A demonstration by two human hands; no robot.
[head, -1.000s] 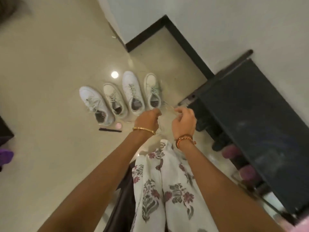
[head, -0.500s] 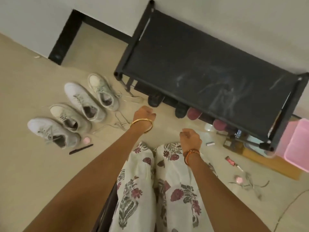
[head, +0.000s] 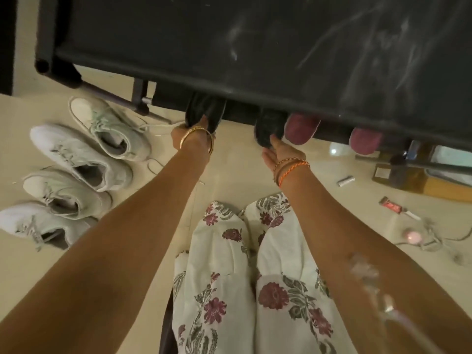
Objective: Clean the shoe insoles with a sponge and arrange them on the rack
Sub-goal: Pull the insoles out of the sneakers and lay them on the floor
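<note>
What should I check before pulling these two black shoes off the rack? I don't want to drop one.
1. Left hand grips left black shoe: ok.
2. Right hand grips right black shoe: not ok, fingers only touch its tip.
3. Maroon shoe apart from right black shoe: not ok, it sits right beside it.
4. Floor between the arms free for setting down: ok.
5. Sponge within reach: cannot tell, none in view.
6. White sneakers out of the way: ok, off to the left.

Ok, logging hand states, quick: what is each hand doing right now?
Left hand: grips the toe of a black shoe under the rack.
Right hand: fingers reach the other black shoe; grip cannot be told.
</note>
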